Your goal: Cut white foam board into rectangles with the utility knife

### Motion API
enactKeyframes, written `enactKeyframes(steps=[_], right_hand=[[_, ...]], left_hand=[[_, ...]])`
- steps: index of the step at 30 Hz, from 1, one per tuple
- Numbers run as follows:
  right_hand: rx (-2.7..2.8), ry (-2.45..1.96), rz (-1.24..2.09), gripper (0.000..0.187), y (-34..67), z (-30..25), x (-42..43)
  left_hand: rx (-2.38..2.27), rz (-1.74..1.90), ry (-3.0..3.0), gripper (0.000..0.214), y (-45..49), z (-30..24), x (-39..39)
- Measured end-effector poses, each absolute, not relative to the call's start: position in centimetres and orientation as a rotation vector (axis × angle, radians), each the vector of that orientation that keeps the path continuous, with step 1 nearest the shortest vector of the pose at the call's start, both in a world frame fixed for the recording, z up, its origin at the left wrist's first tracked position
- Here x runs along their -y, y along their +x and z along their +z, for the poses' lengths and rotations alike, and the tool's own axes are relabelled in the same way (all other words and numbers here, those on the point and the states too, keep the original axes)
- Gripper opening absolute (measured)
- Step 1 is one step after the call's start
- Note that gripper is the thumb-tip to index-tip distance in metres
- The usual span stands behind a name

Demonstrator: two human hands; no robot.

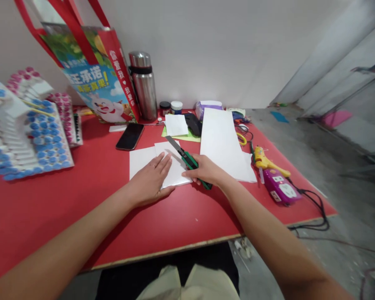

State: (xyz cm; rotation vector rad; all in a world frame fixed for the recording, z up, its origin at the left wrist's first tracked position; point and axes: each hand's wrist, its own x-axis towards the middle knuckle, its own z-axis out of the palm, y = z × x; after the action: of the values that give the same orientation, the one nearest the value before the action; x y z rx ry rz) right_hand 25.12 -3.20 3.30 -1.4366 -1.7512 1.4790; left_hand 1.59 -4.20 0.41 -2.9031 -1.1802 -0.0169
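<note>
My left hand [151, 179] lies flat with fingers stretched over white sheets of paper or card [140, 160] on the red table. A ring shows on one of its fingers. In my right hand [203, 168] is a green and black utility knife [190, 160], its long blade out and pointing up and to the left over the sheets. Fingers of the right hand wrap the handle near the sheets' right edge. Just right of it lies a long white board [220, 141]. Whether the blade touches the paper I cannot tell.
A phone [130, 136], steel flask [144, 85] and shopping bag [96, 79] stand or lie behind on the left. Blue- and pink-tipped white bundles [31, 129] fill the far left. On the right are a yellow glue gun [268, 161], purple power socket [279, 186] and cables.
</note>
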Motion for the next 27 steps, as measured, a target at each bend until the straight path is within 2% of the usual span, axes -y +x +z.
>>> enactKeyframes(steps=[7,12,15,22,27], right_hand=[[1.744,-1.450,1.485,0.025,25.2,3.2,3.1],[1.756,-1.467,1.485,0.025,25.0,3.5,3.3],[1.731,-1.507,1.480,0.027,24.9,3.5,3.2],[1.677,-1.509,1.511,0.031,24.9,2.9,3.1],[1.436,-1.346,1.497,0.026,25.6,3.0,3.7]], left_hand=[[1.216,-0.034,-2.920,0.087,1.6,0.6,4.1],[1.173,-0.248,-3.054,0.054,0.8,1.8,2.0],[1.190,-0.357,-2.996,0.044,1.9,1.9,1.0],[1.429,-0.303,-2.645,0.038,6.0,1.2,1.2],[1.571,-0.356,-2.669,0.046,6.1,0.1,1.2]])
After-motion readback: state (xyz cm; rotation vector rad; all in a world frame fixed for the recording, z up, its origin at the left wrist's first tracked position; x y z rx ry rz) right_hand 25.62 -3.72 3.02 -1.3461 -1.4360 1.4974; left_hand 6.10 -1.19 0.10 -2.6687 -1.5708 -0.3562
